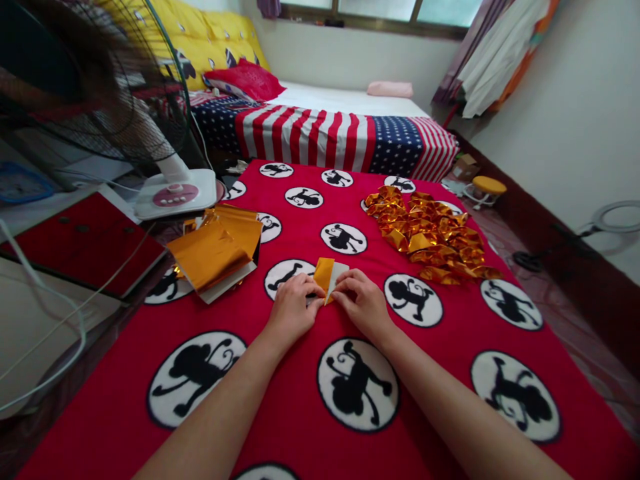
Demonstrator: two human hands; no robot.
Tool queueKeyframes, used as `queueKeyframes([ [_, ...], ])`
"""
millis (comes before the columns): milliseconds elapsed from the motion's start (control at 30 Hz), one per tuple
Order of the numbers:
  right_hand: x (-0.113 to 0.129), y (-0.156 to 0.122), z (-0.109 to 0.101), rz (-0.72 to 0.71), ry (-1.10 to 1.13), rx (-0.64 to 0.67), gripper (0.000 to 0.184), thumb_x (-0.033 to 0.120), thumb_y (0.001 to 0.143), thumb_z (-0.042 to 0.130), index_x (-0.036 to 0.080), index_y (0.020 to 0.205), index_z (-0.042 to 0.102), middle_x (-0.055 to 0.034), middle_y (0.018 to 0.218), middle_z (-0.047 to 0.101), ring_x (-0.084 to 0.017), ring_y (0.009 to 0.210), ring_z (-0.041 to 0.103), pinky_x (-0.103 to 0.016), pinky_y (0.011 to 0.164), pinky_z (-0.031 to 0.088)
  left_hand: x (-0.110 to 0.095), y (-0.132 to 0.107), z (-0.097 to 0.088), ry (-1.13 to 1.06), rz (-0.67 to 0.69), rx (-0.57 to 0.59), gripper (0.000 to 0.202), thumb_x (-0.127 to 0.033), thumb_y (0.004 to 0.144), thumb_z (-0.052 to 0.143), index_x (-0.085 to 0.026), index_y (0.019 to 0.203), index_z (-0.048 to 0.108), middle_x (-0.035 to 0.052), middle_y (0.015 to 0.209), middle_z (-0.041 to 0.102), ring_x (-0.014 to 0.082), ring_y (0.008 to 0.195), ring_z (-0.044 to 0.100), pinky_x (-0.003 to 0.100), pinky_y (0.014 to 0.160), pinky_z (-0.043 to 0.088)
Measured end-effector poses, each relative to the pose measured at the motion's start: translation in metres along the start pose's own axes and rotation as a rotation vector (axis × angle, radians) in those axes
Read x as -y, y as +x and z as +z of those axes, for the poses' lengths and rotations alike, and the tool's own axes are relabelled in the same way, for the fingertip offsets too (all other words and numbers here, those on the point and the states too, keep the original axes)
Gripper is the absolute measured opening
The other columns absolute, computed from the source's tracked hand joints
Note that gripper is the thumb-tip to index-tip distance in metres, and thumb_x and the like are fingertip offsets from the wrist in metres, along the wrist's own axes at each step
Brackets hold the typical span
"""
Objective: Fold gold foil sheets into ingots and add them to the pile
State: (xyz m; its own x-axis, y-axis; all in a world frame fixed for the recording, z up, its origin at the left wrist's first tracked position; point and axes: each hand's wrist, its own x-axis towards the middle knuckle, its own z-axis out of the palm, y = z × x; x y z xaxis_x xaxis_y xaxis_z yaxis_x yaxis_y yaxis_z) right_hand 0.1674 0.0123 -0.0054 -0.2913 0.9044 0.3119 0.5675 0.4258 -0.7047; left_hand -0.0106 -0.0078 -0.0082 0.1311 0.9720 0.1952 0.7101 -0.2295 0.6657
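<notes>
A small folded sheet of gold foil paper (324,275) with a white back stands up between my hands on the red monkey-print blanket (280,400). My left hand (294,308) holds its left side with the fingertips, and my right hand (361,303) pinches its right side. Its lower end is hidden by my fingers. To the left lies a stack of gold foil sheets (215,250) on white backing. A heap of folded, shiny gold pieces (427,235) rests to the right, beyond my right hand.
An electric fan with a white base (175,193) stands at the blanket's far left corner, beside a red folder (85,243). Beyond the blanket is a bed with a flag-pattern cover (320,137). A yellow-topped stool (489,187) stands on the floor to the right.
</notes>
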Motion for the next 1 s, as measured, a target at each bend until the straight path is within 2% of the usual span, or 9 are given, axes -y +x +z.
queueKeyframes([
  [200,0.0006,0.002,0.0037,0.021,-0.053,-0.001,0.006,0.018,0.082,0.069,0.02,0.076,0.069,-0.0015,0.095,0.065,-0.014,0.081,0.061,-0.025,0.07,0.045,0.0024,0.0004,0.0019,-0.007,0.016,-0.015,0.005,-0.018,0.078,0.07,-0.021,0.08,0.073,0.0035,0.091,0.065,0.0199,0.094,0.06,0.033,0.083,0.048],
  [767,0.0038,0.0038,0.0075,0.079,-0.141,-0.004,0.008,0.021,0.081,0.071,0.021,0.075,0.065,0.0007,0.095,0.063,-0.012,0.079,0.059,-0.023,0.066,0.042,0.001,0.0006,0.0013,-0.004,0.015,-0.018,0.006,-0.016,0.077,0.07,-0.02,0.079,0.073,0.0033,0.09,0.064,0.0198,0.093,0.061,0.034,0.084,0.048],
  [1000,0.0071,0.0098,0.0059,0.183,-0.19,0.029,0.011,0.022,0.076,0.074,0.02,0.073,0.064,0.0024,0.088,0.06,-0.01,0.07,0.056,-0.022,0.061,0.038,0.0018,0.0007,0.0013,0.004,0.021,-0.017,0.005,-0.017,0.078,0.069,-0.021,0.079,0.073,0.0035,0.09,0.064,0.0196,0.092,0.06,0.034,0.083,0.048],
])
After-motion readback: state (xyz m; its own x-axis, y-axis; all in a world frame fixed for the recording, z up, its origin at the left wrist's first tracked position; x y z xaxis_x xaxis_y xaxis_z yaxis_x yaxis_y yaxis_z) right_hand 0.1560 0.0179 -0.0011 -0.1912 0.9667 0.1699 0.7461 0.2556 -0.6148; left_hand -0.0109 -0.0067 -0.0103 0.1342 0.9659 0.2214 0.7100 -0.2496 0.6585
